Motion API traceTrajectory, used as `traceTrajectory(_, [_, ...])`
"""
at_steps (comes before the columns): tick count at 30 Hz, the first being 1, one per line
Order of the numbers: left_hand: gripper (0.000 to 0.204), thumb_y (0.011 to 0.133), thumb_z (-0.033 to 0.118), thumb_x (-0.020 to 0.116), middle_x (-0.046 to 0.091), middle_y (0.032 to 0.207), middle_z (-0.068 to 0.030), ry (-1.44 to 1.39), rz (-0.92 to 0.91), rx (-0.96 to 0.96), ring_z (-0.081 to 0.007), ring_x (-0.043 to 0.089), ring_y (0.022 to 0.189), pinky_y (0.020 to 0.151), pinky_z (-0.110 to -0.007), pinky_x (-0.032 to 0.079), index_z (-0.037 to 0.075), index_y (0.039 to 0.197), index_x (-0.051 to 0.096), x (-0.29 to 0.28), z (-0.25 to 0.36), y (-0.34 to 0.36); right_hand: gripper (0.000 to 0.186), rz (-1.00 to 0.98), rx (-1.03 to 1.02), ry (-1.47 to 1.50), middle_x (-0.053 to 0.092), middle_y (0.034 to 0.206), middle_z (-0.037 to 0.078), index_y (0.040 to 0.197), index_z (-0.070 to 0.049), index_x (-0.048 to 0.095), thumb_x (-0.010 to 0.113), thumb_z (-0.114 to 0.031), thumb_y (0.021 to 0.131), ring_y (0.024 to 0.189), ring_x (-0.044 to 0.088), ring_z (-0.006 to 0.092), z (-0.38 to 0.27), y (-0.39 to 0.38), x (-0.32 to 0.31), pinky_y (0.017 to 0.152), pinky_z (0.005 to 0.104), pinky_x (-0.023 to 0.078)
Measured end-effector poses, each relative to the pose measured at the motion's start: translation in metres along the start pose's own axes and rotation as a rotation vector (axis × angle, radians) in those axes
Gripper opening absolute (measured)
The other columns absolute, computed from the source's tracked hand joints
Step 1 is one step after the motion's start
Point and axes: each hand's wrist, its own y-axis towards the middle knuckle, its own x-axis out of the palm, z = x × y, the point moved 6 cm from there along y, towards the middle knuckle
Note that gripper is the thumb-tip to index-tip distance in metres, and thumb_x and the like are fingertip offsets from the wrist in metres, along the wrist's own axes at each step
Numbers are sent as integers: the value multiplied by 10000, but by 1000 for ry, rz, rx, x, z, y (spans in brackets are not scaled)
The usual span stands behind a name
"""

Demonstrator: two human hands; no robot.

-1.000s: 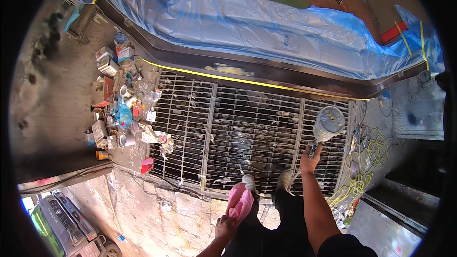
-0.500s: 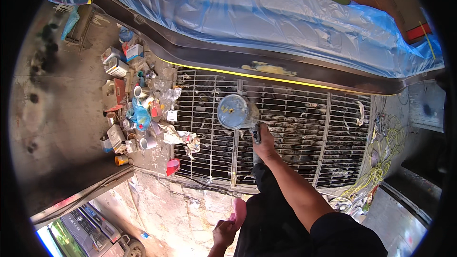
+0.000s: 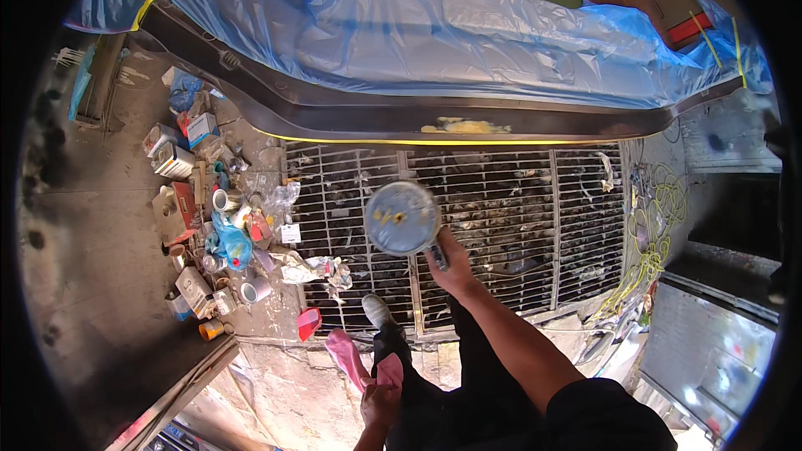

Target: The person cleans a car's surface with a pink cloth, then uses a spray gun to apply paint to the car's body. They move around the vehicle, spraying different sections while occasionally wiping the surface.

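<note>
Seen from above, a spray gun with a round grey-blue paint cup (image 3: 401, 219) sits over the floor grate. My right hand (image 3: 452, 266) is closed around its dark handle, and the cup's lid, smeared with yellow, hides most of the gun. Lower down, my left hand (image 3: 381, 404) grips a pink cloth (image 3: 346, 356), which sticks out on both sides of the fist. Beyond the cup runs a long dark panel (image 3: 351, 121) with a yellowish patch (image 3: 466, 126) on its face. Blue plastic sheeting (image 3: 468, 42) covers what lies above that panel.
I stand at the near edge of a metal floor grate (image 3: 415, 284); one shoe (image 3: 376, 310) rests on it. Cans, boxes and rags (image 3: 219, 242) clutter the left side. A yellow-green hose (image 3: 656, 225) lies coiled at the right, near a grey metal sheet (image 3: 710, 351).
The view has shifted. My right hand has brought the spray gun nearer and slightly left. In my left hand the pink cloth has swung out to the left, and my shoe has come into sight.
</note>
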Motion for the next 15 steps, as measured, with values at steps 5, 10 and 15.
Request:
traceTrajectory(5, [258,892,373,764,730,1086,-166,167,-120,-9,-374,705,1067,968,-495,575,160,1016,838,-82,-58,5,399,553,150,-19,723,1192,173,1415,31,595,682,-50,1034,1064,663,220,46,-42,-127,936,331,540])
traceTrajectory(10, [285,891,388,743,737,1116,-183,240,-137,-152,-393,723,1071,965,-507,587,184,1059,850,-126,-117,-9,283,869,192,-64,706,1039,118,1303,21,632,699,-110,1061,897,624,183,64,-52,-209,831,334,541])
traceTrajectory(15, [307,860,397,797,749,1086,-212,250,-188,-267,-414,746,1057,962,-520,594,216,1098,863,-118,-149,-51,197,764,122,-143,698,967,82,1207,-17,641,702,-139,1066,826,608,183,-13,-14,-189,775,347,532])
